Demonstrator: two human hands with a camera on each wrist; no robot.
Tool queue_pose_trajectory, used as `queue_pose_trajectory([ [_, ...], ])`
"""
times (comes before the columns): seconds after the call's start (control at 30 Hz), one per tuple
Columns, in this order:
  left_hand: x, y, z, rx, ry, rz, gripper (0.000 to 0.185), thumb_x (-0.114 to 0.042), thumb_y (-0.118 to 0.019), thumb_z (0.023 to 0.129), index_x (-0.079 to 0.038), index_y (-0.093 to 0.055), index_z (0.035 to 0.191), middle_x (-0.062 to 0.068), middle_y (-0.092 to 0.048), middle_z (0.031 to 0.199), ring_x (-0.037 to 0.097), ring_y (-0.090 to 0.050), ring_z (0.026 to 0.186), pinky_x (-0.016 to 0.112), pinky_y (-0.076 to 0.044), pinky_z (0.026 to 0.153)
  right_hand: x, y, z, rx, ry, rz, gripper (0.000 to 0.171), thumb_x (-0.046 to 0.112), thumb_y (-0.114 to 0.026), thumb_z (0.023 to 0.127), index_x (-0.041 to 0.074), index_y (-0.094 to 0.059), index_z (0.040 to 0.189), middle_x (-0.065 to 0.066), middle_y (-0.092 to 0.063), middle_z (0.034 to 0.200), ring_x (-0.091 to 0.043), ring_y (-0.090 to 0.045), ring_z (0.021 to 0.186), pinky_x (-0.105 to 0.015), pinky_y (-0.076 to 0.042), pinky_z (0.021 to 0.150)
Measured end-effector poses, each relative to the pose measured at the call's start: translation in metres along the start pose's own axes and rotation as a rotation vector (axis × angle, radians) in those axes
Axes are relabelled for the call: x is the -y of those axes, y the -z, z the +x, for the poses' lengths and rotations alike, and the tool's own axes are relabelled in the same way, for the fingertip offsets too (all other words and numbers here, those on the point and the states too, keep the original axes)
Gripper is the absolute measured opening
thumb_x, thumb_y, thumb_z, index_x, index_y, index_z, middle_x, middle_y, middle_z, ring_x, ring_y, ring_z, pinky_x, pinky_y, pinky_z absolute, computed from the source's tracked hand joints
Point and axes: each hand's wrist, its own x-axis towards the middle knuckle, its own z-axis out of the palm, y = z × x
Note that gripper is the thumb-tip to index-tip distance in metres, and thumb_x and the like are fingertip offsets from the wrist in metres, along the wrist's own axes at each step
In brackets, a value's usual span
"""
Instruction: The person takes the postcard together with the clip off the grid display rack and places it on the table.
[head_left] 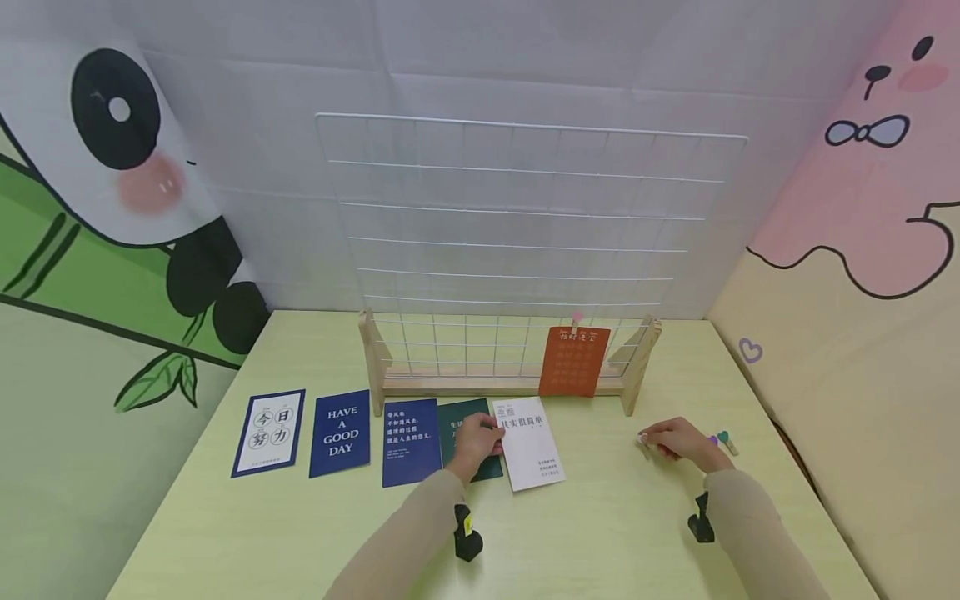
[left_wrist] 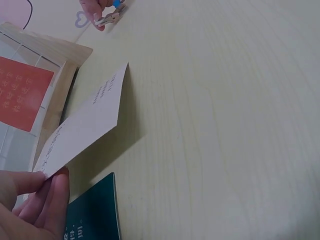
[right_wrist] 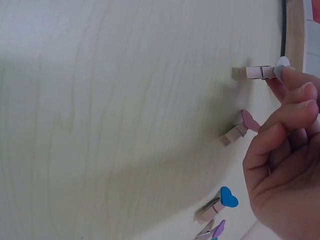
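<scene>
My left hand [head_left: 472, 444] pinches the upper left edge of a white card [head_left: 534, 450] printed with dark characters. In the left wrist view that card [left_wrist: 85, 120] is tilted, its far end raised off the table. Partly under my left hand lies a dark green card [head_left: 491, 469]. Over on the right, my right hand [head_left: 681, 438] pinches a small wooden clothespin [right_wrist: 256, 73] by its white heart-shaped end. Near that hand lie more clothespins on the table, one with a pink heart [right_wrist: 248, 121], one with a blue heart [right_wrist: 229, 197] and one with a purple heart [right_wrist: 218, 228].
Behind the hands stands a white wire grid [head_left: 517, 246] in a wooden base [head_left: 465, 387]. An orange card [head_left: 572, 364] hangs from it by a pink clip [head_left: 576, 318]. Left lie two navy cards [head_left: 341, 435] [head_left: 410, 443] and a blue-bordered white card [head_left: 267, 433].
</scene>
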Motion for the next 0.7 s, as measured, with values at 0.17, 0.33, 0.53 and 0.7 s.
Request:
queue_pose_trajectory([
  [0.17,-0.0013,0.0004,0.001,-0.005,-0.015,0.018,0.015,0.002,-0.061,0.079,0.005,-0.056,0.093,0.01,-0.057,0.067,0.013,-0.056,0.049,0.028,-0.051,0.052,-0.0017,-0.0004,-0.0005,-0.008,0.01,0.012,0.026,0.013,-0.054,0.087,-0.006,-0.06,0.103,0.002,-0.046,0.055,-0.009,-0.04,0.047,-0.02,-0.033,0.044],
  [0.33,-0.0031,0.0019,-0.0003,-0.003,-0.025,0.026,0.019,0.003,-0.061,0.079,0.008,-0.056,0.096,0.011,-0.058,0.068,0.014,-0.058,0.051,0.027,-0.051,0.052,-0.003,-0.0008,-0.0016,-0.01,0.018,0.023,0.025,0.012,-0.053,0.088,-0.007,-0.06,0.103,0.002,-0.046,0.055,-0.008,-0.039,0.047,-0.02,-0.033,0.044],
  [0.53,-0.004,0.0031,-0.0011,-0.015,-0.031,0.04,0.019,0.001,-0.061,0.079,0.007,-0.056,0.096,0.01,-0.059,0.065,0.016,-0.058,0.052,0.028,-0.051,0.051,-0.0041,-0.0024,-0.0018,-0.031,0.019,0.027,0.024,0.011,-0.052,0.088,-0.008,-0.06,0.101,0.001,-0.046,0.055,-0.008,-0.039,0.047,-0.02,-0.033,0.044],
  [0.7,-0.0018,0.0052,-0.0009,-0.009,-0.041,0.041,0.018,-0.002,-0.061,0.08,0.004,-0.055,0.095,0.009,-0.06,0.064,0.014,-0.057,0.051,0.027,-0.051,0.05,-0.0064,-0.0024,-0.0011,-0.046,0.013,0.024,0.024,0.01,-0.052,0.088,-0.008,-0.059,0.101,0.0,-0.046,0.055,-0.009,-0.04,0.048,-0.02,-0.034,0.044],
])
